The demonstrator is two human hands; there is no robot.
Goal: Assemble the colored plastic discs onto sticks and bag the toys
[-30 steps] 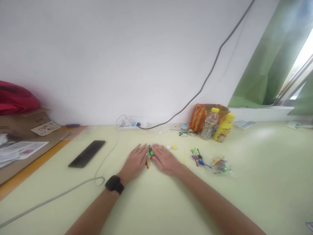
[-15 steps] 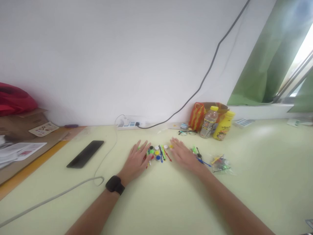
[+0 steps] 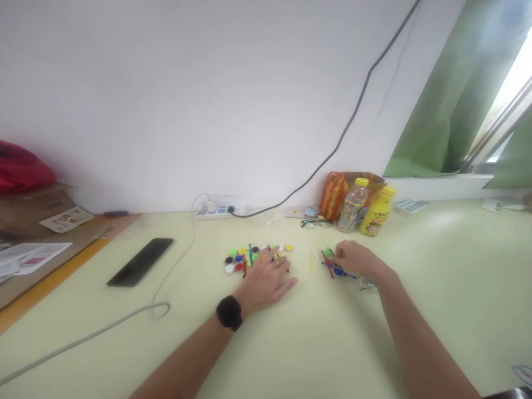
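My left hand (image 3: pixel 266 280), with a black watch (image 3: pixel 229 312) on its wrist, lies palm down with spread fingers over part of a group of small coloured plastic pieces. To its left, round discs show, among them a red disc (image 3: pixel 239 267) and a white disc (image 3: pixel 229 269), beside thin arrow-tipped sticks. My right hand (image 3: pixel 358 258) has its fingers curled at a second small pile, where a blue arrow stick (image 3: pixel 351 275) and a blue disc (image 3: pixel 338 272) show. What its fingertips pinch is hidden. Between the hands lie a yellow stick (image 3: pixel 311 261) and a white stick (image 3: pixel 311 247).
A clear bag (image 3: pixel 367 284) is partly covered by my right forearm. Behind stand a clear bottle (image 3: pixel 353 206), a yellow bottle (image 3: pixel 377 211) and glasses (image 3: pixel 316 223). A black phone (image 3: pixel 140 262) and a white cable (image 3: pixel 95 333) lie left. A power strip (image 3: pixel 220 213) rests against the wall.
My left hand has moved right, uncovering discs and sticks on the left. My right hand has shifted right to the second pile, and its fingers have gone from stretched to curled.
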